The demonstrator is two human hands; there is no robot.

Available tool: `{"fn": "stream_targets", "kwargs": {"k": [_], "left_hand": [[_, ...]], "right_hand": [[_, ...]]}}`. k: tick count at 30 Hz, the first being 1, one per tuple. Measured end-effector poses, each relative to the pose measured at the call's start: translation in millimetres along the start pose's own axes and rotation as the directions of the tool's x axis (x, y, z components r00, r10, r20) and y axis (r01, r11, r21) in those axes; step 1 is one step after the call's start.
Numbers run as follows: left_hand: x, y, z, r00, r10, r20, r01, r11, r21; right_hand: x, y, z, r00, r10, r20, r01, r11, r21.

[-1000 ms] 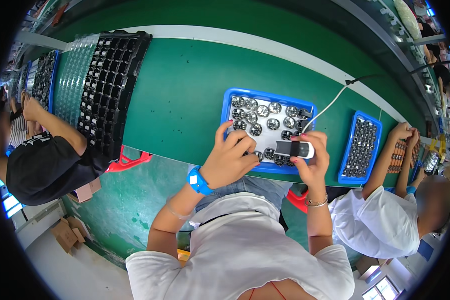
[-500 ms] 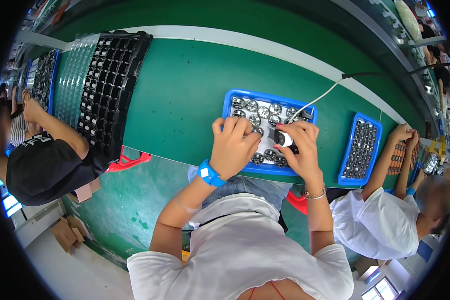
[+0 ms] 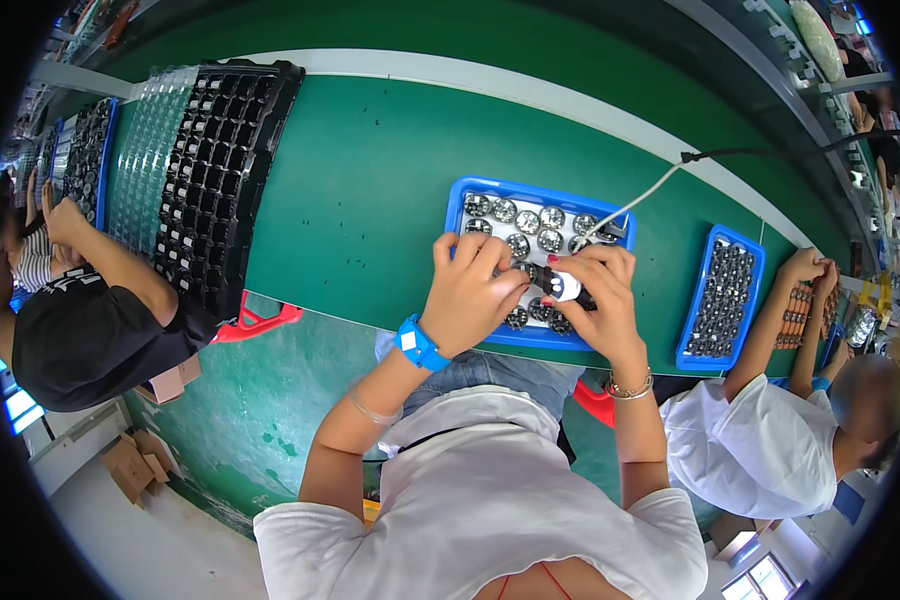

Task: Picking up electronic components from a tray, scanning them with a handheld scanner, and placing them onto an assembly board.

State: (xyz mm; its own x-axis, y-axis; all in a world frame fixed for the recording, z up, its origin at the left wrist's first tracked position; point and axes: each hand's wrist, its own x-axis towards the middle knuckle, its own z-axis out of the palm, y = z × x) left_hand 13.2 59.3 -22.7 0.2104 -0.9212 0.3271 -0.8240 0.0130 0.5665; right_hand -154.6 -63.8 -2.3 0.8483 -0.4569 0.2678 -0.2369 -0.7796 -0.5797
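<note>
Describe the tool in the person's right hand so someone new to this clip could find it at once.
On the green table, find the blue tray of round metal parts in front of the person. Over its near right side the right hand grips a small black-and-white tool. It is the only thing there with a white cable.

Stacked black trays (image 3: 225,170), second blue tray (image 3: 722,298), cardboard boxes (image 3: 135,462)

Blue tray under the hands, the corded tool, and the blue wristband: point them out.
blue tray (image 3: 462,192): head view, its far left rim corner.
corded tool (image 3: 564,287): head view, its white tip.
blue wristband (image 3: 419,344): head view, the band's middle.
</note>
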Motion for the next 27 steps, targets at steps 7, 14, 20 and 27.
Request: {"fn": "stream_targets", "kwargs": {"k": [7, 14, 20, 27], "left_hand": [[-3.1, -4.7, -10.1, 0.99, 0.07, 0.12, -0.065, 0.997, -0.051], [2.4, -3.2, -17.7, 0.979, 0.138, 0.147, -0.123, 0.987, -0.108], [8.5, -18.9, -18.6, 0.999, 0.047, -0.002, -0.047, 0.998, -0.048], [20.7, -25.3, -14.1, 0.995, 0.087, 0.042, -0.087, 0.996, -0.013]], "right_hand": [[-10.3, 3.3, 5.3, 0.974, 0.155, -0.166, -0.147, 0.988, 0.056], [0.4, -1.4, 4.9, 0.967, 0.084, -0.24, -0.079, 0.996, 0.031], [8.2, -5.7, 18.5, 0.974, -0.006, -0.225, -0.01, 0.997, -0.072], [9.4, -6.3, 14.9, 0.981, -0.006, -0.194, -0.005, 0.998, -0.058]]}}
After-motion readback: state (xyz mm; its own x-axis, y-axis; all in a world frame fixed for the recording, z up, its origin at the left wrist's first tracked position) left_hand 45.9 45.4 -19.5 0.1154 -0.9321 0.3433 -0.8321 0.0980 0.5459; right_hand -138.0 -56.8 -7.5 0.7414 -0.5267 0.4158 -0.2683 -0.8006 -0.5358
